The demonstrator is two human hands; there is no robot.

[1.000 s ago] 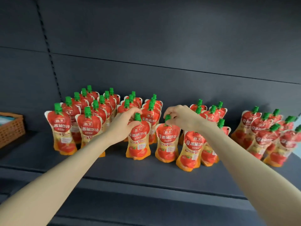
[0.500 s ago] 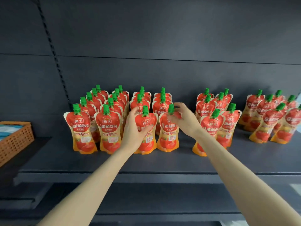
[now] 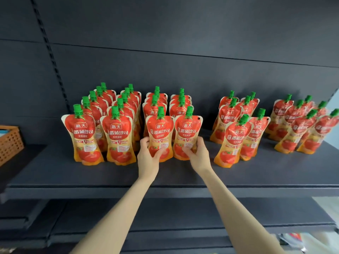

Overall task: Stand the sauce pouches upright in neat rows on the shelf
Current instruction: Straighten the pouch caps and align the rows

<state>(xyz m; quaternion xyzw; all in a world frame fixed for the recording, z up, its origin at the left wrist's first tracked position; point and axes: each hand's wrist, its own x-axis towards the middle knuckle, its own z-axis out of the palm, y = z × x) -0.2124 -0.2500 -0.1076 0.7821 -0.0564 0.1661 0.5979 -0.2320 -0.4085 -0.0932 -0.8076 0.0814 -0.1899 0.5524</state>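
Dark shelf [image 3: 183, 173], mid-frame: sauce pouches [image 3: 117, 136] upright in rows. Left hand [image 3: 148, 156] and right hand [image 3: 199, 154] each clasp a front pouch's base. Likely soft, squashy; hold low.

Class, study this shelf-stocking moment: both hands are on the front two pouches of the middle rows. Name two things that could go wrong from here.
1. The left hand and right hand hold two front pouches low; a nudge backward could topple the packed rows behind.
2. The leaning pouch at the right tilts, so it may fall forward on the shelf.
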